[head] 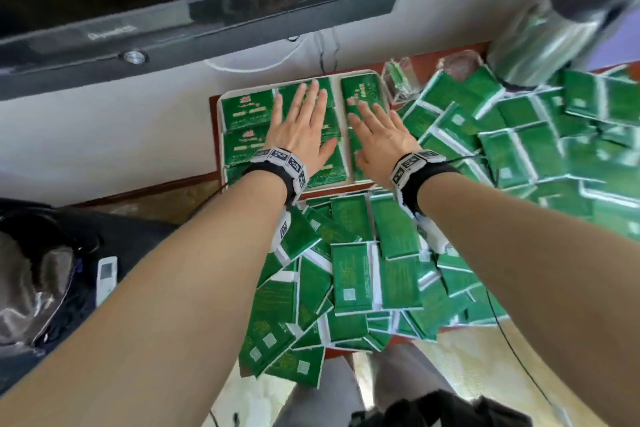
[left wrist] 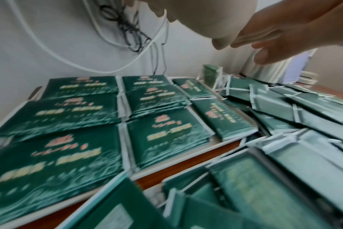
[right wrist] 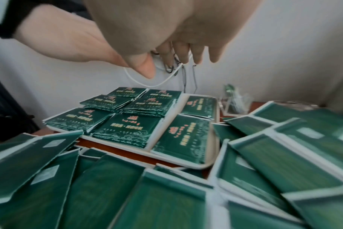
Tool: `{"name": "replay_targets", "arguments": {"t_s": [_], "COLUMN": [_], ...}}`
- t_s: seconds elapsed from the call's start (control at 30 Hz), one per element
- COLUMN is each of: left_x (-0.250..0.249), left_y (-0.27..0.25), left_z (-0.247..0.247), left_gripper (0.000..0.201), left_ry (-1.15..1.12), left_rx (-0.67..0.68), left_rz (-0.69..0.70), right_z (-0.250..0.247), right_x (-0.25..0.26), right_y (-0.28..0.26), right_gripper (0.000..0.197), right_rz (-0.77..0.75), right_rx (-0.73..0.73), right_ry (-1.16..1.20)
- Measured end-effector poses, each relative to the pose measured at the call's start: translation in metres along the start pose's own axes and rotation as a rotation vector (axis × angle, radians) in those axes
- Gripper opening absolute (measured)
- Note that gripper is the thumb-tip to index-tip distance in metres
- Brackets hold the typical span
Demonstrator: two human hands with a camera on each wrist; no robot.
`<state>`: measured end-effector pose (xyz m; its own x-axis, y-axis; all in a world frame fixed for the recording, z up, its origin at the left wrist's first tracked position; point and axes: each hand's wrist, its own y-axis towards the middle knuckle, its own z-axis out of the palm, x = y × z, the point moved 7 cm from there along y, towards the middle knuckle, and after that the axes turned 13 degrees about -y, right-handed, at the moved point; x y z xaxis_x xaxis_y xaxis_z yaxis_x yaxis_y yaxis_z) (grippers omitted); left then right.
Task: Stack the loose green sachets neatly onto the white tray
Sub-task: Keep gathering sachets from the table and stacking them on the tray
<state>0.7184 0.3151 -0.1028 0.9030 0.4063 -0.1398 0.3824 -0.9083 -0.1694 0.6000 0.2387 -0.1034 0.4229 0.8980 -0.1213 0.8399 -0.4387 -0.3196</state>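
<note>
The white tray sits at the back of the table against the wall and holds neat stacks of green sachets with gold print, in three columns. My left hand hovers flat over the middle column, fingers spread and holding nothing. Beside it, my right hand is spread above the right column, also holding nothing. Both wrist views show the hands above the stacked sachets without touching them. Loose green sachets lie heaped in front of the tray rim.
More loose sachets are piled to the tray's right, up to a shiny metal cylinder. A clear plastic holder stands behind the tray's right corner. Cables hang on the wall under a dark screen. A white remote lies at left.
</note>
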Motion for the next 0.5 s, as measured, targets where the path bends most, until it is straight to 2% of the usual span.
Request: {"name": "replay_targets", "arguments": {"t_s": [0.27, 0.5], "left_x": [-0.173, -0.345], "left_y": [-0.006, -0.024], "left_z": [-0.047, -0.062], "left_gripper": [0.084, 0.083], "left_ry": [0.002, -0.008], "left_rx": [-0.059, -0.120], "left_rz": [0.191, 0.238], "right_z": [-0.011, -0.004], "right_x": [-0.127, -0.256], "right_y": [-0.128, -0.263], "right_gripper": [0.074, 0.074], "right_rz": [0.260, 0.375], "right_rx": [-0.080, -0.161], "right_ry": [0.039, 0.023]}}
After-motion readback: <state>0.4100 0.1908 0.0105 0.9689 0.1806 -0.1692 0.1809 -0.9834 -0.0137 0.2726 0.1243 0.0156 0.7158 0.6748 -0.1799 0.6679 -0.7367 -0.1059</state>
